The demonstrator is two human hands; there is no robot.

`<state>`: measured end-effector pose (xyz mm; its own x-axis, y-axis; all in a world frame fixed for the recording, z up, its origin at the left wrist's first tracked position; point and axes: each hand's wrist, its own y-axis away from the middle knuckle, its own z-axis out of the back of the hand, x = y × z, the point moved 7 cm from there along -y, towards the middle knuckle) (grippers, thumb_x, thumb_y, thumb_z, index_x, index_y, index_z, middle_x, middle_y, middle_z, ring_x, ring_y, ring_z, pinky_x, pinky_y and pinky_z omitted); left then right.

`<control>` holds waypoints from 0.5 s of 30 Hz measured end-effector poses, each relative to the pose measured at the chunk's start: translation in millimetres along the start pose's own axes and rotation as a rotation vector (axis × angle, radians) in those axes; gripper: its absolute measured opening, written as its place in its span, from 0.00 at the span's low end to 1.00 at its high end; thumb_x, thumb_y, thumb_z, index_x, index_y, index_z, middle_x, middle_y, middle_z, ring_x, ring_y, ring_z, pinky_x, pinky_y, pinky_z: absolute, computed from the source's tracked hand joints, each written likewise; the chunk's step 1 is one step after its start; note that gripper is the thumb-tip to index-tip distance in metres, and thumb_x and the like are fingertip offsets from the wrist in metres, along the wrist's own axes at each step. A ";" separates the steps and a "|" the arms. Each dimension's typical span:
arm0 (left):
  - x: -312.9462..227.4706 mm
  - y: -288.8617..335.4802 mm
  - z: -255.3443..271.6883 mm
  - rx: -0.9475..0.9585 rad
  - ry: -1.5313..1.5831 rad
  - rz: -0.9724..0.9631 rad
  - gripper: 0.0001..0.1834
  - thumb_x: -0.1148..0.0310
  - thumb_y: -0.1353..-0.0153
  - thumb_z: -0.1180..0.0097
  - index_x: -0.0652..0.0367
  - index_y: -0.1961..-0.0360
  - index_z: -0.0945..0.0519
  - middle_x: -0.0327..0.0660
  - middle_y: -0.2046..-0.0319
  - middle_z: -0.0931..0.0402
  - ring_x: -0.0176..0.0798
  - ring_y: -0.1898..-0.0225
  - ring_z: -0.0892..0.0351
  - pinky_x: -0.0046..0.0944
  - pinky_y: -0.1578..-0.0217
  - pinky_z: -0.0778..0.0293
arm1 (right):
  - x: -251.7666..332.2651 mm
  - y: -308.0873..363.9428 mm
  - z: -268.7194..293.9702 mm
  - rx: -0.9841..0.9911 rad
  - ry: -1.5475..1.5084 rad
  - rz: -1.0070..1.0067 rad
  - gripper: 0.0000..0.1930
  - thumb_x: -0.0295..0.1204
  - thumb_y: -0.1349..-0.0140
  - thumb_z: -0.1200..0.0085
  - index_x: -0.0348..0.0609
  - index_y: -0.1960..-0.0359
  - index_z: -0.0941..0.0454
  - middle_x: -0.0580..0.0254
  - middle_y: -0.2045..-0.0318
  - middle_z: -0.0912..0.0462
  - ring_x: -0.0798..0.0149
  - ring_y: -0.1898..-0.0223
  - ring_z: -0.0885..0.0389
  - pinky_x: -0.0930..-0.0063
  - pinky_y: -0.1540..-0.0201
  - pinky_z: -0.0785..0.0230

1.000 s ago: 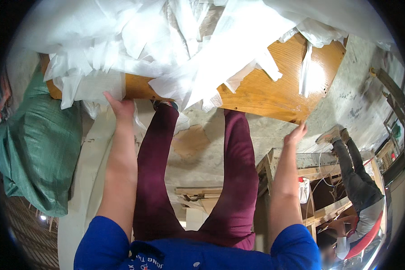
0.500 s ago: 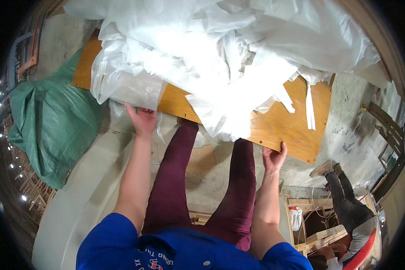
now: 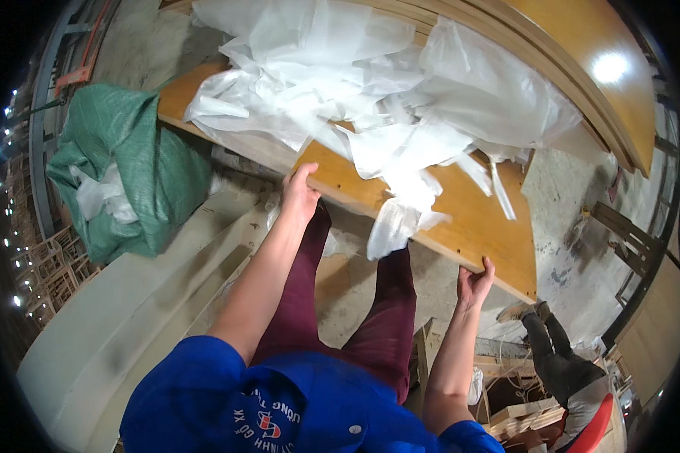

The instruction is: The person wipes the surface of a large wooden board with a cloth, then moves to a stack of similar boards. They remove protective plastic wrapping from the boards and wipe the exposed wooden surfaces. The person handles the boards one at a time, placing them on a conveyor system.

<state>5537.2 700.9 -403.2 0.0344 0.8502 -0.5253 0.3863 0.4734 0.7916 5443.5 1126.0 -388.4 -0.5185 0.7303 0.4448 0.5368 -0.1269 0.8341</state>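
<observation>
An orange-brown wooden panel (image 3: pixel 468 215) with small dark holes along its near edge lies before me, tilted down toward the right. My left hand (image 3: pixel 301 198) grips that edge near the panel's left part, fingers wrapped over it. At the right end of the same edge, my right hand (image 3: pixel 474 287) is closed round it. Crumpled white plastic sheeting (image 3: pixel 340 98) covers much of the wood, and a loose strip hangs over the front edge between my hands. Brown wood (image 3: pixel 180 97) also shows farther left; the sheeting hides whether it is the same panel.
A green woven sack (image 3: pixel 132 181) with white plastic inside stands at the left. Stacked panels (image 3: pixel 612 68) rise at the far right. A pale curved surface (image 3: pixel 136 309) lies by my left arm. A person (image 3: pixel 570 362) bends over wooden pieces at the lower right.
My left hand has moved right and away from me, and now grips the panel's edge. The sheeting has shifted off part of the wood, and the right end sits lower in view.
</observation>
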 end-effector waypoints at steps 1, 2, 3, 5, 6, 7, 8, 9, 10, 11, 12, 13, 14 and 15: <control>2.5 20.2 4.0 -0.049 -0.033 0.016 0.15 0.72 0.50 0.44 0.62 0.60 0.27 0.43 0.59 0.28 0.40 0.55 0.29 0.44 0.56 0.29 | 9.3 11.9 11.9 -0.027 0.031 -0.017 0.16 0.25 0.47 0.47 0.38 0.56 0.30 0.58 0.55 0.25 0.58 0.51 0.27 0.56 0.46 0.33; 9.2 37.9 5.7 -0.114 -0.076 0.078 0.16 0.73 0.51 0.44 0.63 0.60 0.28 0.43 0.60 0.28 0.41 0.56 0.28 0.46 0.57 0.28 | 19.6 22.4 22.7 -0.054 0.062 -0.034 0.15 0.25 0.47 0.47 0.38 0.56 0.30 0.58 0.55 0.25 0.57 0.51 0.27 0.57 0.47 0.33; 16.6 49.6 4.6 -0.143 -0.089 0.085 0.16 0.73 0.51 0.44 0.63 0.59 0.29 0.43 0.59 0.28 0.42 0.56 0.28 0.47 0.57 0.28 | 32.5 30.4 32.2 -0.076 0.091 -0.045 0.15 0.25 0.47 0.47 0.38 0.56 0.30 0.58 0.55 0.25 0.57 0.52 0.27 0.57 0.47 0.33; 30.7 69.7 2.4 -0.201 -0.118 0.102 0.18 0.73 0.51 0.44 0.63 0.58 0.31 0.44 0.58 0.29 0.43 0.56 0.27 0.49 0.56 0.28 | 46.8 39.2 49.2 -0.115 0.130 -0.069 0.16 0.28 0.47 0.47 0.40 0.56 0.29 0.58 0.56 0.24 0.57 0.54 0.25 0.58 0.50 0.30; 37.2 73.7 5.2 -0.252 -0.139 0.127 0.20 0.73 0.51 0.44 0.63 0.56 0.33 0.45 0.56 0.31 0.43 0.56 0.27 0.51 0.57 0.29 | 49.2 41.5 52.0 -0.128 0.147 -0.068 0.16 0.30 0.46 0.47 0.40 0.56 0.29 0.57 0.56 0.24 0.58 0.55 0.24 0.59 0.52 0.28; 41.9 75.4 3.6 -0.228 -0.124 0.140 0.21 0.73 0.50 0.44 0.63 0.55 0.34 0.45 0.55 0.31 0.43 0.56 0.28 0.51 0.57 0.29 | 53.3 43.9 54.9 -0.143 0.164 -0.066 0.16 0.33 0.45 0.47 0.40 0.56 0.29 0.57 0.57 0.24 0.58 0.57 0.23 0.60 0.55 0.26; 46.1 76.4 2.2 -0.204 -0.110 0.153 0.21 0.73 0.50 0.44 0.63 0.54 0.34 0.45 0.55 0.32 0.44 0.55 0.28 0.52 0.57 0.29 | 57.3 46.3 56.9 -0.150 0.261 -0.133 0.17 0.36 0.45 0.48 0.40 0.56 0.29 0.57 0.59 0.23 0.59 0.60 0.22 0.61 0.58 0.26; 48.5 78.9 4.5 -0.193 -0.101 0.168 0.21 0.73 0.50 0.44 0.63 0.54 0.35 0.45 0.55 0.32 0.44 0.55 0.29 0.52 0.56 0.29 | 57.8 50.8 56.9 -0.164 0.358 -0.214 0.19 0.40 0.44 0.49 0.40 0.56 0.29 0.56 0.61 0.22 0.60 0.63 0.21 0.62 0.62 0.25; 48.6 82.5 -2.4 -0.192 -0.125 0.196 0.20 0.72 0.49 0.45 0.62 0.55 0.33 0.45 0.56 0.31 0.43 0.56 0.28 0.52 0.56 0.29 | 65.2 58.9 68.5 -0.188 0.452 -0.278 0.21 0.43 0.44 0.49 0.40 0.56 0.29 0.56 0.63 0.21 0.61 0.66 0.20 0.62 0.65 0.25; 48.7 82.7 -11.0 -0.191 -0.148 0.225 0.19 0.71 0.49 0.45 0.62 0.55 0.32 0.44 0.57 0.30 0.43 0.57 0.27 0.51 0.56 0.28 | 74.7 65.9 78.0 -0.203 0.582 -0.371 0.24 0.52 0.44 0.52 0.41 0.63 0.26 0.56 0.76 0.21 0.62 0.75 0.21 0.64 0.72 0.26; 44.1 80.8 -17.4 -0.202 -0.166 0.222 0.18 0.70 0.48 0.45 0.62 0.56 0.31 0.44 0.58 0.28 0.43 0.58 0.26 0.50 0.56 0.28 | 86.5 67.5 67.0 -0.213 1.056 -0.302 0.24 0.52 0.44 0.51 0.40 0.68 0.25 0.58 0.81 0.23 0.63 0.77 0.22 0.65 0.73 0.27; 35.8 76.3 -18.8 -0.214 -0.203 0.167 0.19 0.69 0.48 0.45 0.62 0.56 0.31 0.44 0.58 0.29 0.43 0.58 0.26 0.51 0.57 0.28 | 95.8 67.4 31.9 -0.194 1.539 -0.212 0.24 0.53 0.45 0.51 0.39 0.73 0.25 0.60 0.85 0.25 0.64 0.79 0.23 0.67 0.73 0.29; 28.8 73.0 -16.4 -0.231 -0.233 0.117 0.19 0.67 0.48 0.44 0.62 0.55 0.32 0.44 0.58 0.29 0.43 0.58 0.26 0.52 0.58 0.27 | 99.3 70.5 -19.4 -0.112 1.844 0.108 0.23 0.50 0.45 0.49 0.38 0.75 0.25 0.60 0.86 0.26 0.64 0.79 0.23 0.68 0.74 0.30; 25.9 71.4 -15.9 -0.233 -0.266 0.081 0.20 0.66 0.48 0.44 0.62 0.55 0.32 0.44 0.58 0.29 0.43 0.58 0.26 0.53 0.58 0.27 | 97.8 77.7 -66.2 -0.037 2.111 0.470 0.23 0.48 0.45 0.48 0.36 0.77 0.26 0.60 0.87 0.27 0.64 0.79 0.24 0.70 0.74 0.32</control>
<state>5551.0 760.3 -355.3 0.3063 0.8120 -0.4968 0.1532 0.4730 0.8676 5390.4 1143.2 -258.5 -0.1705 -0.9744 0.1467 0.8146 -0.0556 0.5773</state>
